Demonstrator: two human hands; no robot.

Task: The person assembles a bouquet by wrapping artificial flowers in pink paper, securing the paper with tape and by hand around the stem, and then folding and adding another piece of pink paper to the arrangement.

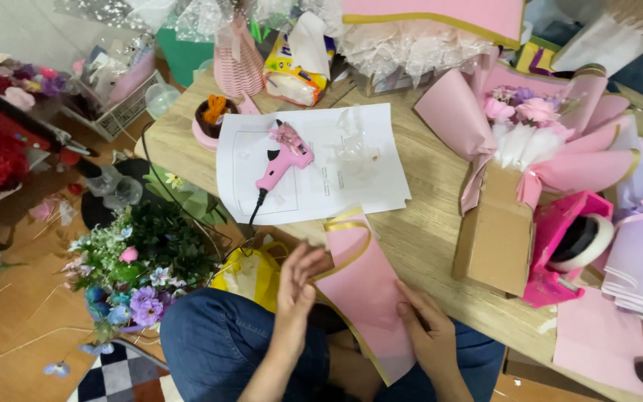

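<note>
While both hands pinch pink gold-edged wrapping paper, a brown cardboard box lies beside.

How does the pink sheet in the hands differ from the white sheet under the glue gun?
The pink wrapping sheet has a gold edge and hangs off the table edge, held by the left hand and right hand. The white paper sheet lies flat on the table under a pink glue gun. Both are thin sheets.
</note>
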